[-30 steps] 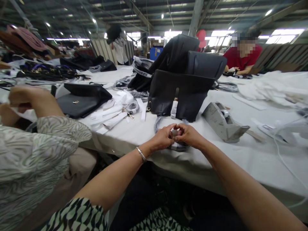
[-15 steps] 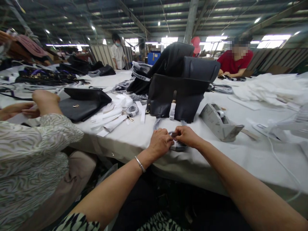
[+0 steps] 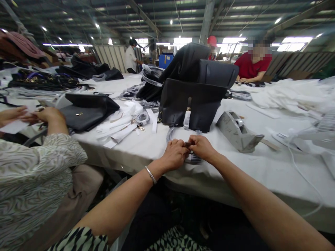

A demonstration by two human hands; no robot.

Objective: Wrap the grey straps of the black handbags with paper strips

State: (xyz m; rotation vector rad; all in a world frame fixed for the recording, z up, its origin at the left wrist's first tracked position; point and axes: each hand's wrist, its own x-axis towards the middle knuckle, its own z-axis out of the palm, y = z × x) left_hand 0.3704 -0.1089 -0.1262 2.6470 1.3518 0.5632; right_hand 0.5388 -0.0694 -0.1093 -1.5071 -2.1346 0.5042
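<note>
My left hand [image 3: 175, 153] and my right hand [image 3: 201, 147] meet at the near edge of the white table [image 3: 261, 167], fingers pinched together on a wrapped bag strap [image 3: 194, 158] that lies coiled under them. Both hands are closed on it. Just behind them stands a black handbag [image 3: 193, 103] with a small white-wrapped tab on its front. The strap runs from my hands back toward the bag's base.
A grey tape dispenser [image 3: 237, 132] sits right of the bag. White paper strips [image 3: 123, 125] and a flat black bag [image 3: 86, 109] lie to the left. A co-worker's sleeve [image 3: 34, 181] and hands are at far left. A person in red [image 3: 252, 66] sits across.
My hands have stayed together on the strap, shifting slightly. The co-worker's hands at left have dropped lower and now hold white paper.
</note>
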